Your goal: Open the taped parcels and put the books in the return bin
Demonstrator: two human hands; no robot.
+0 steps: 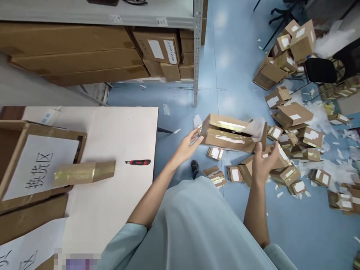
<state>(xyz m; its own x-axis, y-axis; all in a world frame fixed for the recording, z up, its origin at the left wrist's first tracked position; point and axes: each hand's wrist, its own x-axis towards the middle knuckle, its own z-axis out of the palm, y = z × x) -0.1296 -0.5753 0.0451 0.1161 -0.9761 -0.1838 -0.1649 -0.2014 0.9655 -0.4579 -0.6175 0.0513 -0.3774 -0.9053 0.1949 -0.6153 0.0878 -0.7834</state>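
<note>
A long cardboard box (230,137) with strips of shiny tape is held up in front of me, above the floor. Its top seam is parted, and clear plastic wrap (256,129) pokes out near the right end. My left hand (187,147) grips the left end, its fingers curled at the corner. At the other end, my right hand (263,160) bears against the box by an upright end flap, thumb and fingers apart around that corner. A red and black box cutter (138,162) lies on the white table to my left, out of both hands.
On the white table (123,131) are a taped carton (86,172) and a large box with a paper sign (42,165). A metal shelf (198,56) with cartons stands ahead. Several small boxes (295,114), paper scraps and plastic litter the blue floor at right, near a black chair (320,70).
</note>
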